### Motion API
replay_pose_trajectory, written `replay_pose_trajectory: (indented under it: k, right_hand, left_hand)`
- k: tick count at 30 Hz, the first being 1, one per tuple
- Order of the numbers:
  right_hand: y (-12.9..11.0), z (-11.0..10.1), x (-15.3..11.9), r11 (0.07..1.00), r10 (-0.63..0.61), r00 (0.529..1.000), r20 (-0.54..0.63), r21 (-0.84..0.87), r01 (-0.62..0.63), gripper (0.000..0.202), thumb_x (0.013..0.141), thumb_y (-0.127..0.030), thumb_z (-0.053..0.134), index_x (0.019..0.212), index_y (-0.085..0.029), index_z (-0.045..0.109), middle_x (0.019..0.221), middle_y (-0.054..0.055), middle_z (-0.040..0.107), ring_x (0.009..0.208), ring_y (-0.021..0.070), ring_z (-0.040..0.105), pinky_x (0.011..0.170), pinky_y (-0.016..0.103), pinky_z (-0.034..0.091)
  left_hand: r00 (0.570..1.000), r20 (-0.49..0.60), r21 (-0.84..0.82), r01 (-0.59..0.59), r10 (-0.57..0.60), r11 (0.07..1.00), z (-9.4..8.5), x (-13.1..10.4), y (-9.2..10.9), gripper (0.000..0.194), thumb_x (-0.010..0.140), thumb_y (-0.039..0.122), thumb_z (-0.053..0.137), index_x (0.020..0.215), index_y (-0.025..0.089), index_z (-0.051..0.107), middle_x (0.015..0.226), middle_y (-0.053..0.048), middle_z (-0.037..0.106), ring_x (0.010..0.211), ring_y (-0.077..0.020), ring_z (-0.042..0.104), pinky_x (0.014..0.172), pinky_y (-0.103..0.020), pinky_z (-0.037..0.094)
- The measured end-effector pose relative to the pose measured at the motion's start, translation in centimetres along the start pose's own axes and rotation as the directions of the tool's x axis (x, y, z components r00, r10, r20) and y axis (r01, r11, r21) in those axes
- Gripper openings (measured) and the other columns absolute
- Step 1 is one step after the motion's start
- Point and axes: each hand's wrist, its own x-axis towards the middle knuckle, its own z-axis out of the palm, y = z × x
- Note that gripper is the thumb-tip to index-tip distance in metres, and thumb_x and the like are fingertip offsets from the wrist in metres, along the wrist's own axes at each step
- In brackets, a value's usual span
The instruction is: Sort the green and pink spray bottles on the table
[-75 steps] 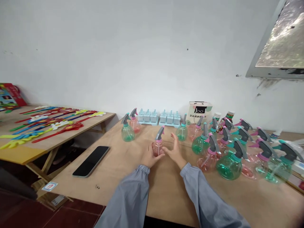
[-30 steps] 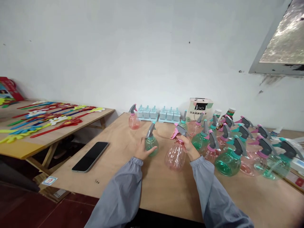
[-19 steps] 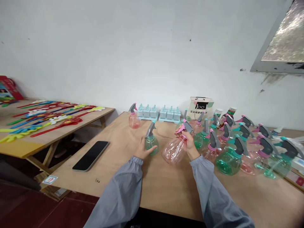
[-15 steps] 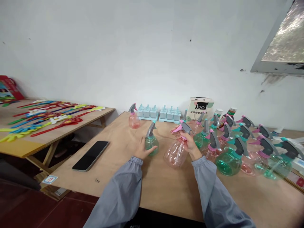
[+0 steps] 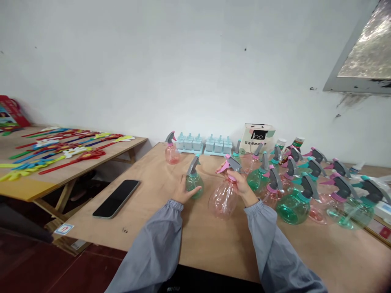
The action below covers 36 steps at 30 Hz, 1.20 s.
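Observation:
My right hand point(image 5: 242, 188) is closed round the neck of a clear pink spray bottle point(image 5: 222, 200), which has a grey and pink trigger head and tilts a little to the left. My left hand point(image 5: 187, 190) curls against the side of a green spray bottle point(image 5: 196, 182) that stands upright on the table, its thumb across the front. The left fingers behind that bottle are partly hidden. Another pink spray bottle point(image 5: 172, 155) stands behind, to the left. Many more pink and green spray bottles, such as a green spray bottle point(image 5: 292, 209), crowd the right side.
Pale blue popsicle moulds point(image 5: 218, 145) and a printed paper box point(image 5: 257, 139) stand along the wall. A black phone point(image 5: 116, 199) lies at the left of the wooden table point(image 5: 146, 228). A second table point(image 5: 71, 175) at far left bears colourful hand-shaped clappers point(image 5: 76, 160).
The pink bottle in my right hand has shifted slightly left and lower. My left hand keeps its place on the green bottle.

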Motion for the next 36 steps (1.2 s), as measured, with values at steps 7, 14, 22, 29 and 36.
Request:
replay_pose_trajectory:
  k: [7,14,22,29,36]
  right_hand:
    - [0.7,0.9,-0.2,0.998,-0.048,0.994,-0.102,0.034,0.052,0.029,0.061,-0.046,0.08,0.073,-0.023,0.067,0.068,-0.001,0.067,0.066,0.0169,0.063,0.062,0.03,0.052]
    - [1.3,1.3,0.0,0.993,-0.099,0.989,-0.106,-0.069,0.092,0.027,0.067,-0.046,0.074,0.081,-0.024,0.07,0.079,0.002,0.073,0.083,0.023,0.068,0.078,0.036,0.054]
    - [3.4,-0.5,1.7,0.903,-0.366,0.851,-0.375,-0.364,0.228,0.02,0.07,-0.041,0.064,0.078,-0.023,0.066,0.073,0.001,0.067,0.075,0.0186,0.062,0.075,0.033,0.052]
    - [4.4,-2.1,1.7,0.658,-0.597,0.702,-0.389,-0.737,0.152,0.03,0.08,-0.038,0.059,0.1,-0.019,0.07,0.081,0.004,0.073,0.069,0.0196,0.064,0.074,0.037,0.053]
    - [4.3,-4.0,1.9,0.558,-0.589,0.702,-0.4,-0.83,-0.004,0.043,0.081,-0.044,0.06,0.116,-0.021,0.066,0.092,0.007,0.075,0.08,0.0252,0.068,0.082,0.043,0.053]
  left_hand:
    - [0.997,-0.019,0.04,-0.068,0.069,0.997,0.1,0.0,-0.4,0.079,0.069,0.064,0.077,0.13,0.021,0.051,0.122,-0.012,0.061,0.126,-0.0329,0.055,0.109,-0.05,0.043]
    - [0.994,-0.022,0.069,-0.103,0.104,0.992,0.1,0.1,-0.8,0.076,0.07,0.063,0.076,0.128,0.021,0.051,0.12,-0.012,0.062,0.124,-0.0328,0.057,0.107,-0.05,0.045]
    - [0.993,-0.017,0.095,-0.112,0.114,0.989,0.1,0.0,-1.0,0.079,0.072,0.059,0.076,0.134,0.021,0.046,0.126,-0.014,0.06,0.129,-0.0337,0.055,0.109,-0.051,0.045]
    - [0.993,0.003,0.083,-0.118,0.118,0.99,-0.1,0.1,-0.6,0.081,0.072,0.056,0.077,0.138,0.023,0.044,0.133,-0.014,0.058,0.134,-0.0336,0.052,0.113,-0.051,0.042]
    - [0.994,-0.032,0.06,-0.101,0.103,0.993,0.2,0.0,-0.8,0.078,0.07,0.058,0.077,0.133,0.022,0.048,0.125,-0.013,0.061,0.132,-0.0343,0.053,0.112,-0.052,0.043]
